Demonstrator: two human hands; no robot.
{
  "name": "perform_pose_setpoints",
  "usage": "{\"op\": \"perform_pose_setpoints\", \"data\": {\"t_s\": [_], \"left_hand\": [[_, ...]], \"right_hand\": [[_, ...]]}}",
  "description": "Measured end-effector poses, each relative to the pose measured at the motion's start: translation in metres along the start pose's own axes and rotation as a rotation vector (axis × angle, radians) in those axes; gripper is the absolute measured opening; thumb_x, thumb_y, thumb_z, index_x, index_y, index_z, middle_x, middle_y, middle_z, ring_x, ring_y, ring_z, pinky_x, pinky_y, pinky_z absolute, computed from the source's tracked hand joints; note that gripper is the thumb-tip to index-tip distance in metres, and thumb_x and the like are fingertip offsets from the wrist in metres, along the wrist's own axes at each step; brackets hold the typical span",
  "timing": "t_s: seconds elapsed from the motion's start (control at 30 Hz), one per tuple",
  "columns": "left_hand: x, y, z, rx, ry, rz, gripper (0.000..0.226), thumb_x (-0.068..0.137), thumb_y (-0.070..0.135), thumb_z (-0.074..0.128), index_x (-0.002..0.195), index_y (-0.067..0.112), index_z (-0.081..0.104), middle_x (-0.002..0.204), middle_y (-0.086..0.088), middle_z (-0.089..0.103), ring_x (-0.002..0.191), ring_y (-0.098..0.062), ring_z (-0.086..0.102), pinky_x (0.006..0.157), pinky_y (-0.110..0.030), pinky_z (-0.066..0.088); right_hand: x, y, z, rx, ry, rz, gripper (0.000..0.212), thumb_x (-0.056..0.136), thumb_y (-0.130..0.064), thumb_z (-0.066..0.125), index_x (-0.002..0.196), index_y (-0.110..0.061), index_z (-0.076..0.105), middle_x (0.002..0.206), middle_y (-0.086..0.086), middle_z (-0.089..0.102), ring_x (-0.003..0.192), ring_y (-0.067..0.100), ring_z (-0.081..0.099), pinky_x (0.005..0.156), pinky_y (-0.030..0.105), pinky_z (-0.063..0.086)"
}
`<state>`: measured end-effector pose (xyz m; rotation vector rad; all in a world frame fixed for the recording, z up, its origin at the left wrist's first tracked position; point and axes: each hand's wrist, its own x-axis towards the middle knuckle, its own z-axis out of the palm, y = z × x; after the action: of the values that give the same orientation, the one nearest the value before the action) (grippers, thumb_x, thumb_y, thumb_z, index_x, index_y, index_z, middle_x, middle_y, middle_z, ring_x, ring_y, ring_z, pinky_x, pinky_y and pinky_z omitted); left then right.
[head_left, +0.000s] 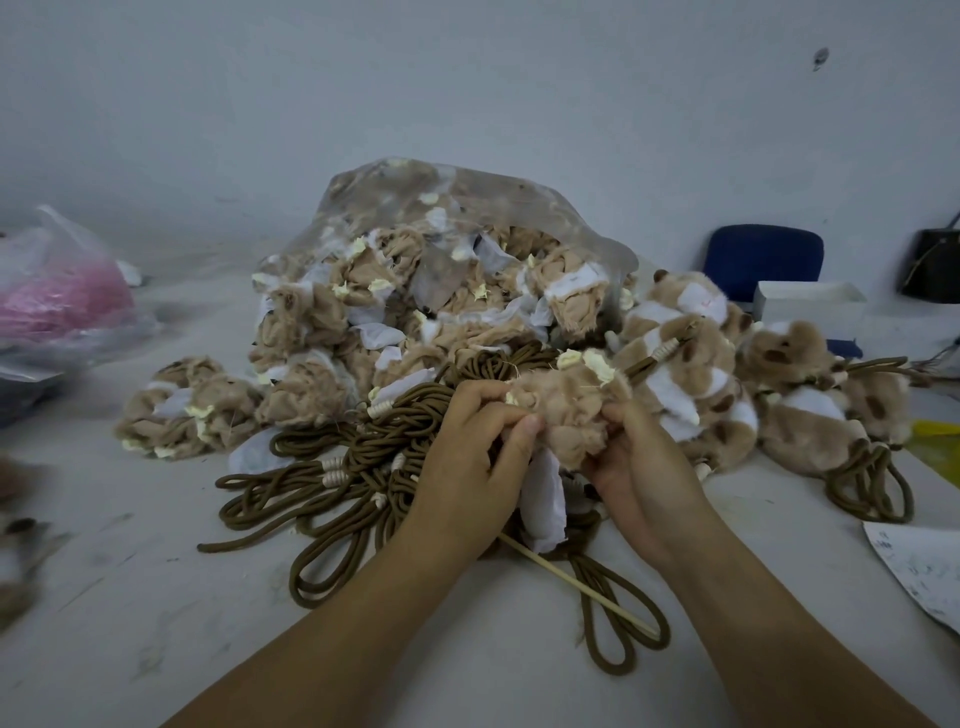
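Note:
Both my hands hold one tan, inside-out plush toy skin (566, 410) with pale yellow bits and a white fabric flap hanging below it. My left hand (472, 467) pinches its left edge with curled fingers. My right hand (631, 462) grips its lower right side. A thin wooden stick (582, 590) lies on the table under my hands, running toward the lower right. Brown cord loops (332, 488) with white beads spread beneath and to the left of my hands.
A clear plastic bag (447, 208) spills several unturned tan skins behind my hands. Finished plush toys (789, 358) with cords pile at the right. A pink-filled bag (62, 296) sits far left; a blue chair (763, 260), a white box (810, 306) and a paper sheet (924, 566) at right.

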<state>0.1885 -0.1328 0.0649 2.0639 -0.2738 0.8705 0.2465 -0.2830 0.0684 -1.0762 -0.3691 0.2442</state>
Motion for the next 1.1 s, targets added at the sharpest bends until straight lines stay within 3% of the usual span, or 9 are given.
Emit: {"op": "perform_pose_setpoints", "data": {"t_s": [0.1, 0.27, 0.43, 0.5, 0.6, 0.77, 0.9, 1.0, 1.1], "left_hand": [[0.001, 0.001, 0.002, -0.104, 0.007, -0.161, 0.016, 0.094, 0.026, 0.064, 0.083, 0.016, 0.058, 0.098, 0.006, 0.05, 0.091, 0.0, 0.051, 0.077, -0.007, 0.039], [0.001, 0.0, 0.003, -0.212, -0.002, -0.314, 0.013, 0.09, 0.027, 0.069, 0.091, 0.024, 0.056, 0.107, 0.009, 0.048, 0.097, 0.012, 0.049, 0.079, -0.002, 0.037], [0.003, 0.001, 0.005, -0.186, -0.054, -0.304, 0.013, 0.092, 0.019, 0.065, 0.085, 0.027, 0.057, 0.109, 0.013, 0.045, 0.098, 0.005, 0.049, 0.083, -0.007, 0.041], [0.002, 0.0, 0.006, -0.161, -0.059, -0.285, 0.011, 0.093, 0.021, 0.063, 0.085, 0.023, 0.057, 0.106, 0.012, 0.044, 0.095, 0.001, 0.05, 0.082, -0.01, 0.042], [0.001, -0.002, 0.005, -0.124, -0.05, -0.242, 0.016, 0.093, 0.017, 0.063, 0.083, 0.022, 0.052, 0.1, 0.01, 0.043, 0.089, -0.002, 0.049, 0.078, -0.012, 0.041], [0.001, -0.006, 0.003, -0.111, 0.026, -0.279, 0.021, 0.089, 0.015, 0.062, 0.084, 0.026, 0.044, 0.091, 0.004, 0.047, 0.07, 0.004, 0.047, 0.062, -0.009, 0.04], [0.004, -0.011, 0.0, -0.244, 0.012, -0.426, 0.021, 0.095, 0.028, 0.06, 0.112, 0.037, 0.053, 0.103, 0.016, 0.062, 0.089, 0.008, 0.059, 0.072, -0.015, 0.05], [0.005, -0.008, 0.0, -0.398, 0.033, -0.482, 0.02, 0.098, 0.022, 0.056, 0.091, 0.036, 0.069, 0.084, 0.014, 0.073, 0.078, 0.003, 0.067, 0.063, -0.013, 0.051], [0.005, -0.008, 0.002, -0.615, -0.012, -0.611, 0.024, 0.095, 0.019, 0.06, 0.078, 0.028, 0.074, 0.078, 0.004, 0.074, 0.074, -0.006, 0.069, 0.065, -0.018, 0.053]], "right_hand": [[0.0, 0.004, 0.0, -0.103, -0.034, -0.005, 0.04, 0.086, -0.014, 0.046, 0.121, 0.0, 0.058, 0.115, 0.024, 0.064, 0.107, 0.027, 0.062, 0.086, 0.033, 0.055], [-0.004, 0.011, 0.008, -0.332, -0.064, -0.055, 0.027, 0.084, -0.03, 0.055, 0.105, -0.038, 0.07, 0.108, 0.002, 0.072, 0.106, 0.017, 0.066, 0.086, 0.03, 0.053], [-0.008, 0.015, 0.011, -0.437, -0.093, -0.063, 0.023, 0.08, -0.051, 0.063, 0.102, -0.045, 0.067, 0.106, -0.004, 0.072, 0.101, 0.012, 0.067, 0.081, 0.027, 0.055], [-0.009, 0.014, 0.013, -0.503, -0.042, -0.112, 0.01, 0.087, -0.045, 0.062, 0.093, -0.051, 0.067, 0.098, -0.007, 0.073, 0.093, 0.008, 0.069, 0.071, 0.018, 0.054], [-0.008, 0.015, 0.014, -0.575, 0.031, -0.186, 0.022, 0.094, -0.029, 0.058, 0.089, -0.048, 0.067, 0.089, -0.012, 0.071, 0.084, 0.001, 0.067, 0.063, 0.011, 0.05], [-0.008, 0.018, 0.017, -0.831, 0.005, -0.283, 0.011, 0.093, -0.027, 0.057, 0.093, -0.016, 0.06, 0.089, 0.008, 0.059, 0.08, 0.014, 0.057, 0.066, 0.027, 0.047], [-0.009, 0.016, 0.02, -0.824, -0.064, -0.318, 0.012, 0.095, -0.025, 0.056, 0.091, -0.036, 0.058, 0.09, -0.008, 0.055, 0.083, -0.002, 0.056, 0.066, 0.011, 0.044], [-0.009, 0.015, 0.02, -0.862, -0.079, -0.302, 0.013, 0.095, -0.031, 0.053, 0.091, -0.043, 0.053, 0.095, -0.011, 0.054, 0.087, -0.008, 0.054, 0.069, 0.004, 0.041], [-0.006, 0.015, 0.013, -0.906, 0.001, -0.281, 0.024, 0.097, -0.019, 0.05, 0.085, -0.04, 0.05, 0.094, -0.006, 0.055, 0.083, -0.012, 0.051, 0.065, 0.003, 0.039]]}}
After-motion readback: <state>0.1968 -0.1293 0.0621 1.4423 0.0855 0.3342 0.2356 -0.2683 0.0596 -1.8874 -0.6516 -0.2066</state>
